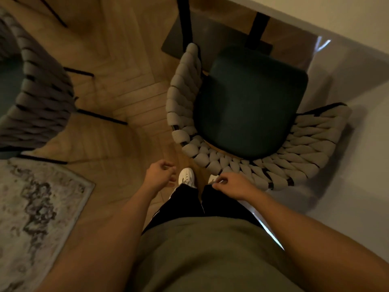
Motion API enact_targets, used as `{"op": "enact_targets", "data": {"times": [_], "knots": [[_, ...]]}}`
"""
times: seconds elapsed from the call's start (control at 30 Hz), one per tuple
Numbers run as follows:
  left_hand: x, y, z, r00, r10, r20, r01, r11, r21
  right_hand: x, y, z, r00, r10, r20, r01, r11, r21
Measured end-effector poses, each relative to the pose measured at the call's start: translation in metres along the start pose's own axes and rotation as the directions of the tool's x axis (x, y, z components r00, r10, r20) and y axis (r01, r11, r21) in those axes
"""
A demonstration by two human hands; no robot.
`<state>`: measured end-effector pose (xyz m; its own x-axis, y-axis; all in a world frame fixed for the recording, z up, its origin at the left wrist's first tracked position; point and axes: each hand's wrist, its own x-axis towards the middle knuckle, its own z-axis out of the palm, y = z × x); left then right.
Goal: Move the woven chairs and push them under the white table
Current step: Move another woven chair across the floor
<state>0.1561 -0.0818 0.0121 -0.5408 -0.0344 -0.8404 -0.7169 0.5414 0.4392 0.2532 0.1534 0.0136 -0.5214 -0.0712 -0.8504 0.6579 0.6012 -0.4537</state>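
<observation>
A woven chair (250, 102) with a dark green seat and pale braided back stands right in front of me, its seat front at the edge of the white table (357, 85) on the right. A second woven chair (40, 106), greyer in the shade, stands at the left with its black legs on the floor. My left hand (161, 172) hangs in front of my body with loosely curled fingers and holds nothing. My right hand (233, 184) hovers just short of the near chair's woven back, fingers loosely curled, not gripping it.
Herringbone wooden floor (117, 85) lies between the two chairs. A patterned grey rug (35, 207) covers the lower left. Black table legs (257, 28) stand beyond the near chair. My white shoes (186, 177) are right behind the chair back.
</observation>
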Motion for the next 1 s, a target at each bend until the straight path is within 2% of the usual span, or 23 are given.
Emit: {"op": "enact_targets", "data": {"times": [0.2, 0.43, 0.67, 0.8, 1.0], "knots": [[-0.008, -0.032, -0.031, 0.998, -0.063, -0.001, 0.063, 0.998, -0.012, 0.028, -0.04, -0.004, 0.994, -0.066, 0.086, 0.086, 0.965, -0.248], [-0.013, -0.067, -0.076, 0.99, -0.123, -0.076, 0.108, 0.978, -0.178, 0.064, -0.112, 0.004, 0.968, -0.117, 0.224, 0.213, 0.854, -0.474], [0.003, -0.093, -0.15, 0.976, -0.183, -0.115, 0.134, 0.93, -0.343, 0.114, -0.218, 0.03, 0.946, -0.089, 0.313, 0.275, 0.732, -0.623], [0.025, -0.103, -0.205, 0.971, -0.193, -0.143, 0.127, 0.917, -0.378, 0.143, -0.289, 0.055, 0.94, -0.094, 0.327, 0.305, 0.66, -0.687], [0.055, -0.114, -0.284, 0.971, -0.188, -0.146, 0.126, 0.926, -0.356, 0.178, -0.387, 0.095, 0.943, -0.105, 0.316, 0.305, 0.655, -0.691]]}}
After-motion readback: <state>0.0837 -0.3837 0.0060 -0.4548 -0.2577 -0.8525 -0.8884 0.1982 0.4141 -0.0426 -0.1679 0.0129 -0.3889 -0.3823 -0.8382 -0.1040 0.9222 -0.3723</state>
